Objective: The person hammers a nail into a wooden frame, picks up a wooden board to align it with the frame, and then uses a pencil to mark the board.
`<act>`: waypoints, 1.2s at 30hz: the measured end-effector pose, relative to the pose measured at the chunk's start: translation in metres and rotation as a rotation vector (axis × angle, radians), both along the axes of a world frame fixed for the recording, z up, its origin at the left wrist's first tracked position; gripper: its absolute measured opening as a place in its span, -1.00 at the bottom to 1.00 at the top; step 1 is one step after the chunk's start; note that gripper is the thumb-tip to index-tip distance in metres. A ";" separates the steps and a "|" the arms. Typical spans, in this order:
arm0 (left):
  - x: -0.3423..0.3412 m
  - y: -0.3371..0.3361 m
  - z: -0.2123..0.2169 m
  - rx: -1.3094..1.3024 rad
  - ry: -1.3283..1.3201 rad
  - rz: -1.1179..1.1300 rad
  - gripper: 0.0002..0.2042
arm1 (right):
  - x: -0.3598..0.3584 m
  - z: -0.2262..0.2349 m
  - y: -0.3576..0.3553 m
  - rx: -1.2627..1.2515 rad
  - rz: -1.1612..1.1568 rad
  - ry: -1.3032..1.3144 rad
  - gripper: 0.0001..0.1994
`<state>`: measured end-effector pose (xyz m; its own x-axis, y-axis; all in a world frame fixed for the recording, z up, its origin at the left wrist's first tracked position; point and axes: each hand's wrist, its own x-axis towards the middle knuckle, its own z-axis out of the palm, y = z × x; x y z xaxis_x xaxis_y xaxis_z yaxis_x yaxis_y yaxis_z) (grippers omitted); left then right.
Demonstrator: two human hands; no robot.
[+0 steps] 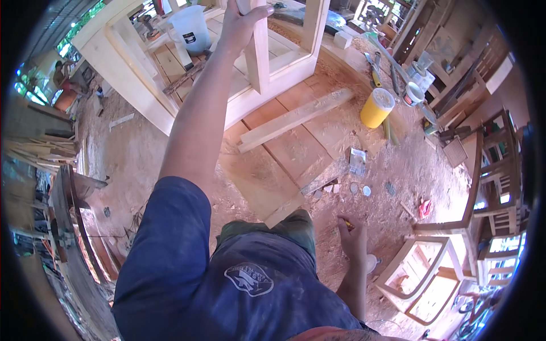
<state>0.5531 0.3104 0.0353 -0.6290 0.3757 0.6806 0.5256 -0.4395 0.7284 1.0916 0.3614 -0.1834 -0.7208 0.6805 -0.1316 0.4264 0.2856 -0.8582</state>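
Observation:
My left arm reaches far forward, and my left hand (239, 25) is closed round an upright wooden post (259, 59). That post stands against the lower rail of a large pale wooden frame (290, 71), which rests on a plank-topped work surface (290, 145). Low at my right side, my right hand (354, 237) is closed on a small yellow object (349, 225), too small to name. A loose wooden batten (296, 119) lies across the planks in front of the frame.
A white bucket (190, 28) stands inside the frame. To the right are a yellow tub (376, 108), a yellow-handled tool (375, 74) and white containers (414, 92). A curved wooden frame (418, 270) is on the sawdust-strewn floor (398, 176). Another person (61, 79) sits at far left.

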 end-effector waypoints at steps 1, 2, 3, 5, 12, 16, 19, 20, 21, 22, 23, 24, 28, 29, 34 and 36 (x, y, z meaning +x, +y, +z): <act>-0.001 0.000 0.001 -0.025 -0.036 -0.028 -0.29 | 0.003 -0.001 0.000 0.012 -0.043 0.011 -0.79; -0.002 0.000 0.001 -0.051 -0.071 -0.054 -0.26 | 0.006 -0.001 -0.001 0.025 -0.084 0.022 -0.79; -0.002 -0.001 0.001 -0.054 -0.068 -0.066 -0.26 | 0.007 0.001 -0.002 0.022 -0.096 0.025 -0.79; -0.002 -0.009 -0.002 0.005 -0.030 0.004 -0.37 | -0.001 0.021 0.000 0.042 -0.106 -0.011 -0.79; 0.056 0.010 0.065 0.080 0.138 -0.111 -0.42 | -0.027 0.051 0.036 -0.038 -0.052 0.144 -0.78; 0.153 -0.019 0.061 -0.149 0.127 -0.290 -0.40 | -0.064 0.091 0.059 0.045 0.021 -0.031 -0.76; 0.186 -0.085 0.003 -0.320 0.123 -0.283 -0.36 | -0.107 0.111 0.061 0.035 0.144 0.204 -0.74; 0.192 -0.115 -0.022 -0.355 0.128 -0.189 -0.32 | -0.126 0.124 0.051 0.070 0.125 0.143 -0.71; 0.195 -0.153 -0.043 -0.552 -0.027 -0.266 -0.32 | -0.142 0.131 0.040 0.112 0.174 0.136 -0.70; 0.197 -0.194 -0.076 -0.579 -0.058 -0.166 -0.32 | -0.162 0.141 0.022 0.157 0.236 0.129 -0.68; 0.199 -0.237 -0.110 -0.617 -0.092 -0.062 -0.33 | -0.184 0.149 -0.005 0.163 0.291 0.101 -0.65; 0.203 -0.282 -0.129 -0.812 -0.197 -0.030 -0.33 | -0.195 0.145 -0.028 0.159 0.323 0.091 -0.65; 0.223 -0.450 -0.184 -1.084 -0.419 0.195 -0.33 | -0.234 0.092 -0.114 0.088 0.567 0.184 -0.55; 0.230 -0.481 -0.189 -1.196 -0.456 0.240 -0.33 | -0.242 0.069 -0.144 -0.114 0.574 0.175 -0.55; 0.231 -0.578 -0.165 -1.170 -0.641 0.415 -0.32 | -0.321 0.098 -0.346 0.356 1.270 0.097 -0.81; 0.221 -0.599 -0.156 -1.141 -0.702 0.511 -0.32 | -0.354 0.090 -0.372 0.310 1.355 0.087 -0.82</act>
